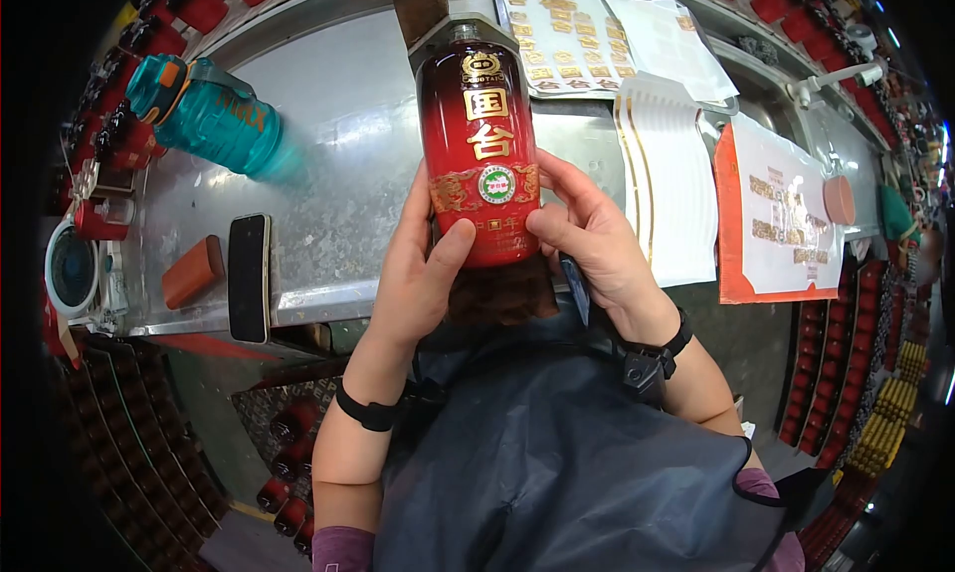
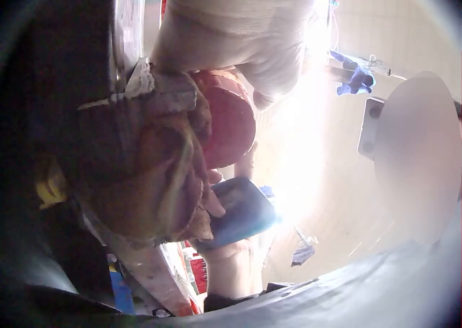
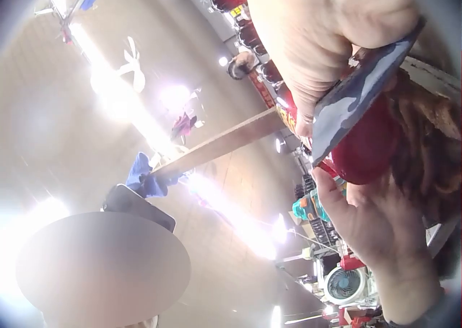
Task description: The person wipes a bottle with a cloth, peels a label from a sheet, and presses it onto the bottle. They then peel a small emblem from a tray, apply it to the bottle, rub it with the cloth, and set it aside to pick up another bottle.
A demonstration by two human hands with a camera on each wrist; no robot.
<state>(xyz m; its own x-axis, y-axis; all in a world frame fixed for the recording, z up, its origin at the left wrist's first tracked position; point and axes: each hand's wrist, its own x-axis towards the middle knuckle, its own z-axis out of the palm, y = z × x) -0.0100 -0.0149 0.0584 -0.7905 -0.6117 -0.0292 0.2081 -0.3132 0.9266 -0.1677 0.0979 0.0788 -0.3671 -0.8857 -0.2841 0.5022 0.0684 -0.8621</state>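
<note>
A glossy red liquor bottle [image 1: 477, 139], darker toward its neck, lies with its gold lettering and round green-and-white emblem facing up in the head view. Along its left side my left hand [image 1: 418, 274] grips the lower part, thumb on the front. My right hand [image 1: 602, 249] holds the opposite side, its thumb near the lower edge of the label. A thin flat grey-blue piece [image 3: 361, 97] is tucked in the right hand as well, below the palm. Under the bottle's base is brown cloth [image 1: 502, 295]. In the left wrist view the bottle's round red base [image 2: 227, 119] shows between both hands.
On the metal table [image 1: 338, 104] are a teal water bottle [image 1: 214, 119], a phone [image 1: 249, 279] and a brown case [image 1: 191, 274]. Gold sticker sheets [image 1: 562, 30], white strips [image 1: 671, 184] and a red-edged printed sheet [image 1: 781, 214] lie at right. Red bottles [image 1: 293, 423] stand below.
</note>
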